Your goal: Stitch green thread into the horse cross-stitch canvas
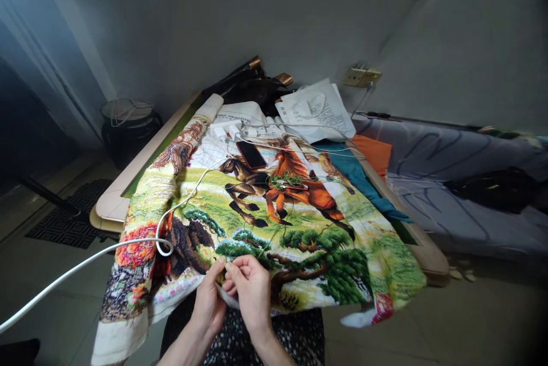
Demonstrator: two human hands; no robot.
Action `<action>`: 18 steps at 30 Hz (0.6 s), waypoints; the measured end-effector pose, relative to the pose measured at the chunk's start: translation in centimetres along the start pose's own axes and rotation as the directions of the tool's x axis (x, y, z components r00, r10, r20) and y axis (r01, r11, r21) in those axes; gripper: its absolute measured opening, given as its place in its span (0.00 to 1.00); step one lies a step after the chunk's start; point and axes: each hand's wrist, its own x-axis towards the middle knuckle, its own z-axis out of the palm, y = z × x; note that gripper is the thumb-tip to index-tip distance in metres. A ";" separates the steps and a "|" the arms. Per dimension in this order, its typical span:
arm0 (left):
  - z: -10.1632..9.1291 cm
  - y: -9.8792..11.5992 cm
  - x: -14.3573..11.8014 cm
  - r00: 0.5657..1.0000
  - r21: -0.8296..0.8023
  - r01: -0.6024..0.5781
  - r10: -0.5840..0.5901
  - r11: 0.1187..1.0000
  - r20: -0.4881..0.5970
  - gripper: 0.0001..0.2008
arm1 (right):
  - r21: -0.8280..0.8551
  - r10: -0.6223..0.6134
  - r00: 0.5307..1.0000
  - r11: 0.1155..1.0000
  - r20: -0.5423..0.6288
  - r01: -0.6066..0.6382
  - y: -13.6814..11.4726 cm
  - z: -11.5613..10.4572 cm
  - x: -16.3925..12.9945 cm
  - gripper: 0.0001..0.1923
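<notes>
A large embroidered cloth [274, 223] with horses and green trees covers most of the table [112, 201] in the middle of the frame, its near edge hanging over toward the bottom centre. Bare table rim shows at the left, and a strip at the right beside a grey bed [462, 183]. Open floor lies at the lower left and lower right.

Both hands meet at the cloth's near edge, bottom centre. The left hand [209, 297] is curled, fingertips pinched on the fabric. The right hand [252, 289] is likewise closed to a pinch on the cloth just beside it; whether a needle sits between the fingers is too small to tell.

A white cable [98, 254] loops across the cloth from the lower left. A dark phone [251, 155] lies on the cloth above centre. White paper [317, 109] beyond it carries print too blurred to read.
</notes>
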 end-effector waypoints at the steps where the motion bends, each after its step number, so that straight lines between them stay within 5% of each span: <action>1: 0.0 0.0 0.0 1.000 0.000 -0.010 0.009 1.000 0.008 0.16 | -0.008 -0.016 1.000 1.000 0.002 0.016 -0.2 -0.1 0.1 0.22; 6: -0.5 -0.1 0.4 0.997 0.047 -0.064 0.062 0.997 0.034 0.13 | -0.217 -0.175 0.975 0.955 0.137 0.202 -2.1 -0.9 0.7 0.21; 13: -0.7 -0.2 0.6 0.995 0.050 -0.099 0.100 0.994 -0.021 0.09 | -0.724 -0.222 0.939 0.598 0.262 0.344 -3.7 -0.7 1.9 0.06; 15: -0.5 -0.1 0.5 0.995 0.057 -0.094 0.096 0.994 -0.027 0.08 | -0.707 -0.220 0.937 0.614 0.273 0.350 -4.0 -0.6 2.2 0.10; 18: -0.3 -0.1 0.2 0.997 0.065 -0.071 0.073 0.995 -0.030 0.08 | -0.497 -0.287 0.946 0.805 0.153 0.324 -5.9 -2.2 2.6 0.10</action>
